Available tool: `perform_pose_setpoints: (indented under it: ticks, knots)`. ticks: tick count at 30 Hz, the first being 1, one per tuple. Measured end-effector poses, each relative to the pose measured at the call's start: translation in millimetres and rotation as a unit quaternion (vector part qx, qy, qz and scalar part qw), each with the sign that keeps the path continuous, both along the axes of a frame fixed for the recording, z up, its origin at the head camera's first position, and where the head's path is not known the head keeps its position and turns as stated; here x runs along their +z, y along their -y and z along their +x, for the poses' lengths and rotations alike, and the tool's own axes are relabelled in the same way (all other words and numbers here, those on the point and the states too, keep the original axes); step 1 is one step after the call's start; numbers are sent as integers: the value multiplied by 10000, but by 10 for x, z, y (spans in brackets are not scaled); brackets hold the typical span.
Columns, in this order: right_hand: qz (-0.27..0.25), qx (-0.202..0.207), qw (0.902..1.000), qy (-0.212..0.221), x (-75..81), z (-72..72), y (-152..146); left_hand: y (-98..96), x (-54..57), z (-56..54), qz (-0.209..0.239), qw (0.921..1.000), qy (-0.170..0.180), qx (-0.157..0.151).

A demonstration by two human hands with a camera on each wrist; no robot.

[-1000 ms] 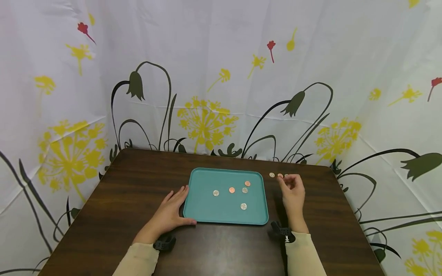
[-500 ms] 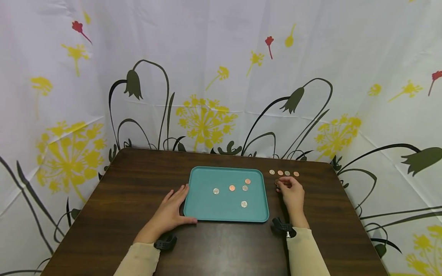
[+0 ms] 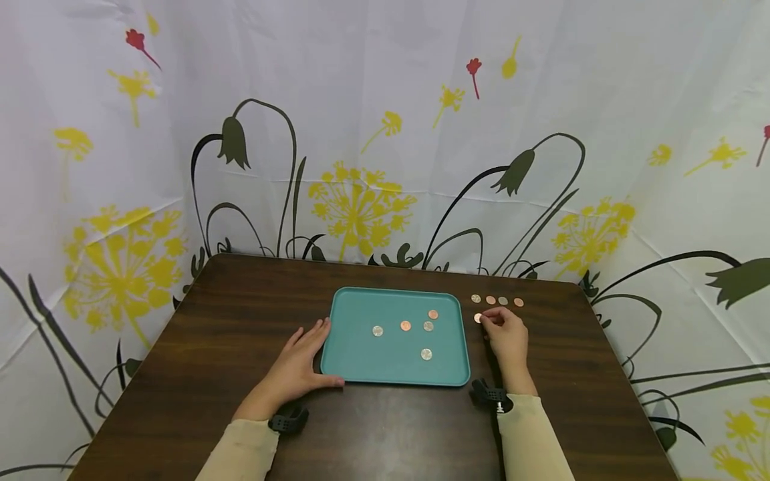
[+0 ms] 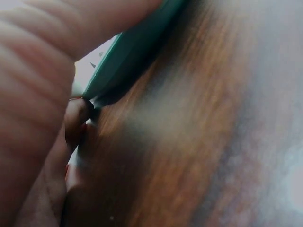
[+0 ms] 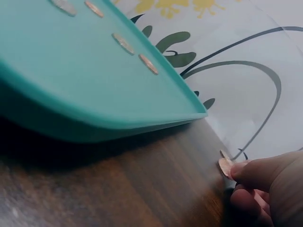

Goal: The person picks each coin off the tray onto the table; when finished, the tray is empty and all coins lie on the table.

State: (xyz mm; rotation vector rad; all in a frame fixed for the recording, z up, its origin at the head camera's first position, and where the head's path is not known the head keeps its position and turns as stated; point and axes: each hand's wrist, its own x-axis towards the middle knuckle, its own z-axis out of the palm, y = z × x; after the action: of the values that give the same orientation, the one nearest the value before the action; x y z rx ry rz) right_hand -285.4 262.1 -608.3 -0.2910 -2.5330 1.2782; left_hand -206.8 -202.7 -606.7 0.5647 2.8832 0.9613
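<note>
Right hand (image 3: 511, 342) pinches copper coin (image 3: 478, 318); contact with surface (image 3: 373, 434), I can't be sure. Four coins (image 3: 490, 300) lined up just beyond. Left hand (image 3: 293, 375), fingers extended, touches tray (image 3: 385, 364) between hands, five coins (image 3: 406, 326) inside.

A white cloth (image 3: 433, 40) hangs at back & both sides, w/ yellow flowers (image 3: 361, 207), dk. green bell-flowers (image 3: 233, 141) & small red ones (image 3: 136, 40). The table (image 3: 589, 401) is dk. brown (wood grain is visible), w/ pale shine (image 3: 385, 434) at its near part.
</note>
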Motion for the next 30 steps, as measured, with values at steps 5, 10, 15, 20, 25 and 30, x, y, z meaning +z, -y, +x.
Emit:
perform_pose_setpoints:
  ticks: [5,10,15,20,25,30]
  knots:
    - [865,228,9960,-13,54,0,29,7,10,-3,-30,10000,25,9]
    - [1298,776,9885,-30,86,10,38,6,10,2,-72,9999,75,5]
    - [1296,923,9872,-111,91,6,42,2,20,8,-47,9999,93,11]
    - [1313,971,9863,-254,130,19,85,3,27,13,-38,9999,114,18]
    - [1517,1618,9744,-375,301,40,275,18,31,5,-18,9999,78,63]
    - [1570,3204,9336,325,477,131,516,27,33,9,-39,9999,123,7]
